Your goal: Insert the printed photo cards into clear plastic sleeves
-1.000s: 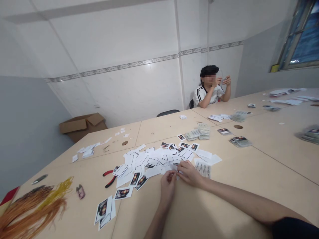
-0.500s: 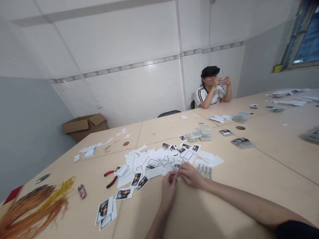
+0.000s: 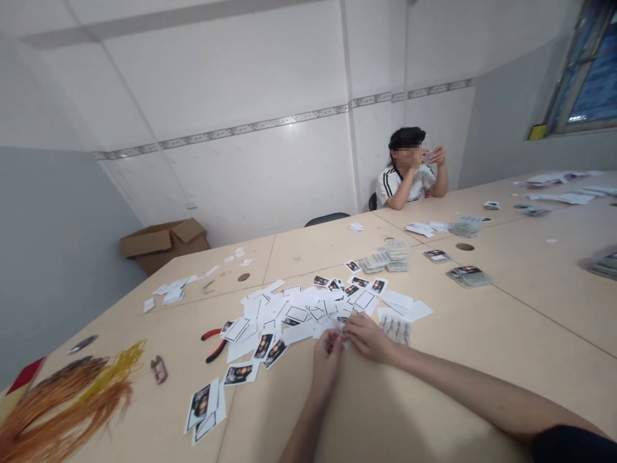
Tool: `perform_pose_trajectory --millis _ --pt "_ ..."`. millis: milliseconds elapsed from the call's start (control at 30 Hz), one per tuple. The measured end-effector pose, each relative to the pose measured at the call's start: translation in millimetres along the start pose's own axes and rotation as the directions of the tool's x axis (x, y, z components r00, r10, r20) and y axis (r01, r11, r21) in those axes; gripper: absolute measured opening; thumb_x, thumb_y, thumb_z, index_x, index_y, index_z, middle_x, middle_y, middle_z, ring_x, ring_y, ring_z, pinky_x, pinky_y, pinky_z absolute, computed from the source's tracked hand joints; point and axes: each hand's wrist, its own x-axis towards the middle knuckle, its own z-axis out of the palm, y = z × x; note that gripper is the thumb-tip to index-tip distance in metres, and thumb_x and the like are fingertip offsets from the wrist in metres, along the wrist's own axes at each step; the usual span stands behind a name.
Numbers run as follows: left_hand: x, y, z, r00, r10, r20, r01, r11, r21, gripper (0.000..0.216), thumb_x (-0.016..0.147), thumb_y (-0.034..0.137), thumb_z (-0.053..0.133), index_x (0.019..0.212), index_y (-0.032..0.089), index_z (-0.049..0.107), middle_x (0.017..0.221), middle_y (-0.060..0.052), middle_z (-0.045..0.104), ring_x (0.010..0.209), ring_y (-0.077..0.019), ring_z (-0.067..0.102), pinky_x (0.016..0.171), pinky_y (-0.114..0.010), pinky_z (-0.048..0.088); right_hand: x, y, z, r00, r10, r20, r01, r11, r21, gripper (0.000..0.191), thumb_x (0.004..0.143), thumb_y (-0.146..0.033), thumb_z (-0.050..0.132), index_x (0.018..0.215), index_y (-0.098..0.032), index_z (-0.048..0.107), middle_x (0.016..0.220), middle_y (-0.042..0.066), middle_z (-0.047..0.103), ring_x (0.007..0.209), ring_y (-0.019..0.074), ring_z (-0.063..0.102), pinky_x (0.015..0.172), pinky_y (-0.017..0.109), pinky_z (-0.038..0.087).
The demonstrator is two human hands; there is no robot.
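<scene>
Starting at the far left, we find a bundle of orange cords (image 3: 53, 411), thin and stringy, cut off by the frame edge, with a smaller tangle of yellow cords (image 3: 120, 360) lying over its upper end. Both rest on the pale, smooth laminate table (image 3: 457, 360). Next come red-handled pliers (image 3: 214, 343), whose jaws are hidden under the paper. To their right spreads a loose pile of rectangular paper cards (image 3: 299, 308), some face up with dark printed pictures, others blank white with black borders.

At the near edge of this pile we see the left hand (image 3: 326, 357), fingers curled inward, and the right hand (image 3: 369, 337), fingers bent down. Both pinch one small white card (image 3: 342, 335) between their fingertips. The card is mostly covered by the fingers, so we cannot make out its print.

Just right of the right hand lies a clear plastic sleeve (image 3: 396, 329), glossy, its contents blurred. Farther back stand stacks of clear sleeves (image 3: 388, 256). At the far side sits a co-worker (image 3: 407, 177) in a white striped shirt, with both hands raised and holding something too small to identify.
</scene>
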Motion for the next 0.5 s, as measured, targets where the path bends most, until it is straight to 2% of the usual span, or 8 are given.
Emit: perform_pose_trajectory --millis 200,500 --pt "1.9 0.2 -0.4 0.999 -0.028 0.029 0.029 0.999 -0.039 0.021 0.067 0.036 0.053 0.070 0.015 0.052 0.061 0.000 0.053 0.058 -0.0123 0.048 0.059 -0.023 0.038 -0.4 1.9 1.6 1.000 -0.009 0.004 0.009 1.000 -0.003 0.012 0.082 -0.019 0.041 0.074 -0.019 0.050 0.072 0.002 0.054 0.073 0.0131 0.049 0.068 0.026 0.036" --pt "-0.3 4.1 -0.6 0.998 -0.039 0.041 0.041 0.998 -0.045 0.008 0.067 0.020 0.044 0.060 0.017 0.045 0.057 0.003 0.046 0.059 -0.0127 0.046 0.060 -0.023 0.035 -1.2 0.4 1.2 0.995 -0.093 0.043 0.093 0.996 0.008 0.018 0.084 -0.019 0.035 0.074 -0.018 0.051 0.074 0.004 0.053 0.073 0.0143 0.047 0.068 0.029 0.035"
